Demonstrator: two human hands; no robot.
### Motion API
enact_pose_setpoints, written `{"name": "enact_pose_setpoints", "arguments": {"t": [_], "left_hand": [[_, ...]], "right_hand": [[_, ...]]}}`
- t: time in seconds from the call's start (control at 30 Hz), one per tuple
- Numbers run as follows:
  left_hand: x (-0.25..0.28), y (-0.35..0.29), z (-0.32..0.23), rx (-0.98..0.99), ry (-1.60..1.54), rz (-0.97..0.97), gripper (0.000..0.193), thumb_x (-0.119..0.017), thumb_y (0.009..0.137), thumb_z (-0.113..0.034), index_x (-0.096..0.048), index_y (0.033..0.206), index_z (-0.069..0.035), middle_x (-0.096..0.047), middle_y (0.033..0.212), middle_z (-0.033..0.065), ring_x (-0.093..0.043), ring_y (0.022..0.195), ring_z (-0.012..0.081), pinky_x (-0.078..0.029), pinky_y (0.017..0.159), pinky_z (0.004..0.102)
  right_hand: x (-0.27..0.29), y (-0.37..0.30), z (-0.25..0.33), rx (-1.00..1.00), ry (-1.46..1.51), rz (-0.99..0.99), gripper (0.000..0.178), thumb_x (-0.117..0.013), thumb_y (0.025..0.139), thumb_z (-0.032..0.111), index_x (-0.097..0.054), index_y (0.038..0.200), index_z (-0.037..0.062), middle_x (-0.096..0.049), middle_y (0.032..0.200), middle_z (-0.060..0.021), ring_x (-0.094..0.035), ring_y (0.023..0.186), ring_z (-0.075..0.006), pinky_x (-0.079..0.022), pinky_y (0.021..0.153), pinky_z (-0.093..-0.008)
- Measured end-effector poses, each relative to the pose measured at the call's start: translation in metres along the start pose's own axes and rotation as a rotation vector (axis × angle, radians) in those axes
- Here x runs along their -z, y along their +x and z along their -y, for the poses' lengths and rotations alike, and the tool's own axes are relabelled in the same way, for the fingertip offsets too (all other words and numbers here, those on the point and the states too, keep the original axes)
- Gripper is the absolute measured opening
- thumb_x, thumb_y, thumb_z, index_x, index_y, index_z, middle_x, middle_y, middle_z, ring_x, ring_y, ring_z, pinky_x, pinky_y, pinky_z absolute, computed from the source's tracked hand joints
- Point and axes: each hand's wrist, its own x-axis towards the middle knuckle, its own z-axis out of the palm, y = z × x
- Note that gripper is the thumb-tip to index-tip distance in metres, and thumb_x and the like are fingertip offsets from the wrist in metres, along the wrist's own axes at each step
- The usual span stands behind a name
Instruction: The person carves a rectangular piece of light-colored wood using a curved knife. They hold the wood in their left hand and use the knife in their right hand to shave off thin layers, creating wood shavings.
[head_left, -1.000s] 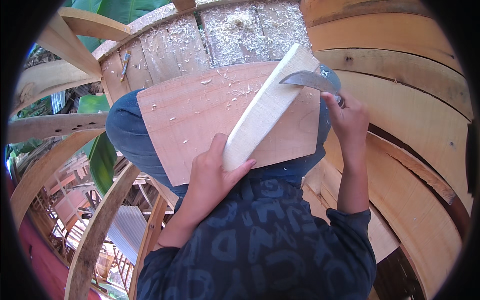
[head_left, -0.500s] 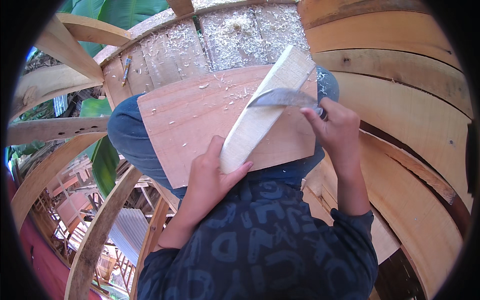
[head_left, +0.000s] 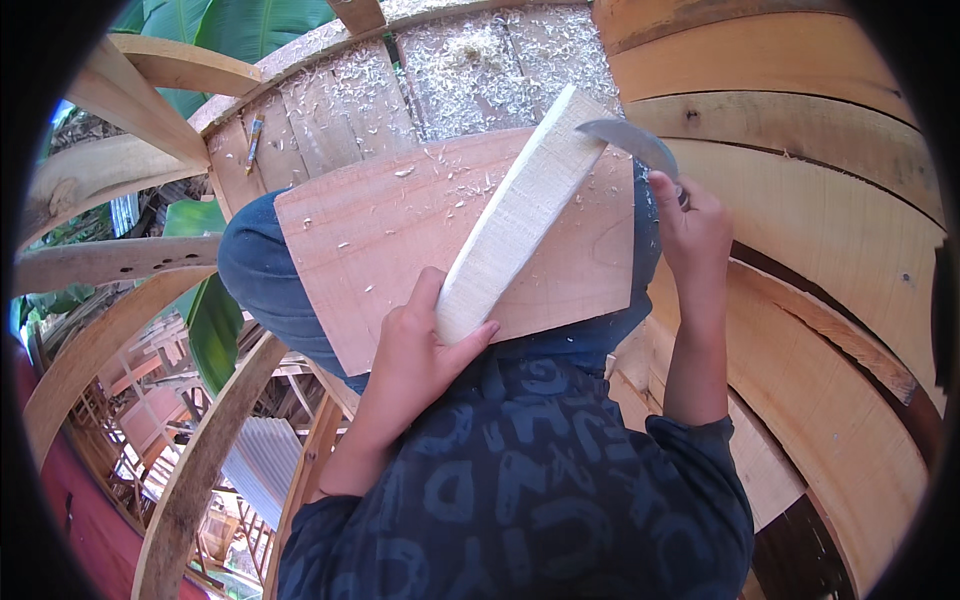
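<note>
My left hand [head_left: 415, 350] clamps the near end of the pale wood strip [head_left: 520, 215] lying across the lap board [head_left: 400, 230]; stiff, light, best gripped low. My right hand [head_left: 690, 225] is closed round the curved blade [head_left: 630, 140] at the strip's far end.

We looked over the whole view and found no package, no label, no sign and no screen in it. Nothing with a wrapper, a sticker or a display showed anywhere in it.
</note>
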Motion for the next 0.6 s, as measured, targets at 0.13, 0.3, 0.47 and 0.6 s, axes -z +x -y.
{"name": "enact_pose_setpoints", "arguments": {"t": [0.13, 0.3, 0.47, 0.6], "left_hand": [[0.003, -0.002, 0.003, 0.065, -0.116, 0.084, 0.039, -0.073, 0.076, -0.015, -0.049, 0.102, 0.0, -0.06, 0.076, 0.0108, -0.058, 0.06, 0.0134, -0.047, 0.054, 0.029], [0.003, -0.001, 0.002, 0.118, -0.135, 0.104, 0.044, -0.072, 0.074, -0.02, -0.047, 0.103, 0.001, -0.063, 0.081, 0.0251, -0.067, 0.079, 0.0373, -0.051, 0.069, 0.0373], [0.001, -0.003, 0.0, 0.116, -0.108, 0.109, 0.042, -0.072, 0.074, -0.02, -0.049, 0.102, 0.001, -0.063, 0.081, 0.0239, -0.067, 0.079, 0.0356, -0.05, 0.07, 0.0368], [-0.001, -0.003, -0.006, 0.145, -0.092, 0.06, 0.041, -0.072, 0.074, -0.02, -0.049, 0.102, 0.001, -0.063, 0.082, 0.0232, -0.067, 0.08, 0.0338, -0.05, 0.07, 0.0361]], "right_hand": [[0.0, -0.019, 0.009, 0.179, 0.104, -0.011, 0.059, -0.062, 0.083, 0.056, -0.05, 0.062, 0.0026, -0.047, 0.051, -0.0153, -0.048, 0.047, -0.0338, -0.038, 0.044, -0.0369], [-0.006, -0.017, 0.016, 0.152, 0.051, -0.016, 0.058, -0.066, 0.08, 0.056, -0.05, 0.06, 0.0043, -0.048, 0.051, -0.0127, -0.051, 0.047, -0.0307, -0.039, 0.044, -0.0363], [-0.003, -0.029, 0.029, 0.369, 0.06, 0.033, 0.058, -0.065, 0.08, 0.056, -0.051, 0.059, 0.0045, -0.048, 0.051, -0.0133, -0.055, 0.049, -0.0319, -0.041, 0.045, -0.038], [-0.007, -0.011, 0.01, 0.19, -0.018, -0.046, 0.057, -0.065, 0.081, 0.055, -0.05, 0.059, 0.0048, -0.051, 0.053, -0.0134, -0.055, 0.049, -0.0319, -0.042, 0.045, -0.0389]]}}
